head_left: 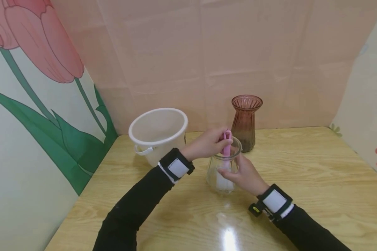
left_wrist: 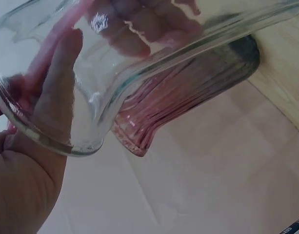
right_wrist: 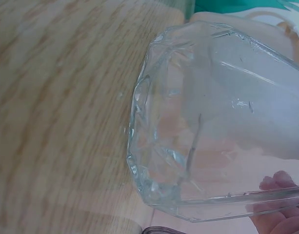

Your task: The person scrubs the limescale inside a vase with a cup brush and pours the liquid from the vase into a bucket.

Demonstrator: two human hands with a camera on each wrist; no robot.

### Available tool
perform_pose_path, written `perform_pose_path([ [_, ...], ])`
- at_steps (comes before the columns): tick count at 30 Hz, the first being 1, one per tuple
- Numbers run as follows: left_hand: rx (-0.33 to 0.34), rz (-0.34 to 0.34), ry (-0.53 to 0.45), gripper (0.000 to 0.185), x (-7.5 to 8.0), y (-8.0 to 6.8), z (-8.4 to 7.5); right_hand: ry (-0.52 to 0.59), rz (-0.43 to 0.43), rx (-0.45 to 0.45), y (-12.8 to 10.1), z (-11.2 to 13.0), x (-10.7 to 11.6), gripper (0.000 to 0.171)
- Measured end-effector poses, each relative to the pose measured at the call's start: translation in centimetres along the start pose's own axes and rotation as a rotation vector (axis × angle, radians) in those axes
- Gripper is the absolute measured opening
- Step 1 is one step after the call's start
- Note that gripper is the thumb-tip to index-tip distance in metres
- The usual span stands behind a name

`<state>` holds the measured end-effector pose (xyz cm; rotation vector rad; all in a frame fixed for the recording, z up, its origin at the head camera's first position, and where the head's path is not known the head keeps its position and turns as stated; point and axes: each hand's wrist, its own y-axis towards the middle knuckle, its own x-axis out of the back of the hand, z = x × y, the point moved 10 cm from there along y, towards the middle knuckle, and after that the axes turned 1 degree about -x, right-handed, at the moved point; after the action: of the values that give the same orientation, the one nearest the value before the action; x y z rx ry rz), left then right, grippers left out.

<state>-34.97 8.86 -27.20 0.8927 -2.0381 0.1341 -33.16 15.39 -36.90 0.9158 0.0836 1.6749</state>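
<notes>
Near the middle of the counter (head_left: 301,164), the right hand (head_left: 245,174) wraps its fingers round the side of the clear glass vase (head_left: 221,170), which stands upright. Reaching in from the left, the left hand (head_left: 205,143) pinches the pink brush handle (head_left: 227,143), its long axis vertical, white head down inside the vase. Only the head view shows the white bucket (head_left: 158,134); the left wrist view shows the brown vase (left_wrist: 188,92) just behind.
</notes>
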Motion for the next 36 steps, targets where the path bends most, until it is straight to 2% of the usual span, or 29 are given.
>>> perform_pose_path([
  [4, -0.022, 0.046, 0.058, 0.006, -0.4, 0.2, -0.2, 0.0, 0.008, 0.005, 0.0, 0.2, -0.1, 0.093],
  [8, -0.016, 0.091, 0.143, 0.007, -0.8, 0.4, -0.2, 0.006, 0.018, -0.003, 0.0, 0.1, -0.2, 0.096],
  [14, -0.029, 0.091, 0.21, 0.006, -0.9, 0.5, -0.4, 0.002, 0.027, -0.005, 0.0, -0.1, -0.3, 0.096],
  [18, -0.047, 0.071, 0.199, 0.003, -0.8, 0.4, -0.5, -0.008, 0.025, 0.001, 0.0, -0.1, -0.3, 0.096],
  [26, -0.083, -0.029, 0.155, 0.004, -0.2, 0.1, -0.6, -0.004, 0.024, 0.0, 0.1, -0.1, -0.2, 0.1],
  [33, -0.089, -0.088, 0.155, 0.003, 0.0, 0.0, -0.5, 0.004, 0.021, -0.01, -0.1, 3.6, 0.5, 0.099],
  [36, -0.084, -0.103, 0.137, 0.004, 0.1, -0.1, -0.4, -0.003, 0.022, -0.033, -0.1, 1.9, 0.2, 0.098],
])
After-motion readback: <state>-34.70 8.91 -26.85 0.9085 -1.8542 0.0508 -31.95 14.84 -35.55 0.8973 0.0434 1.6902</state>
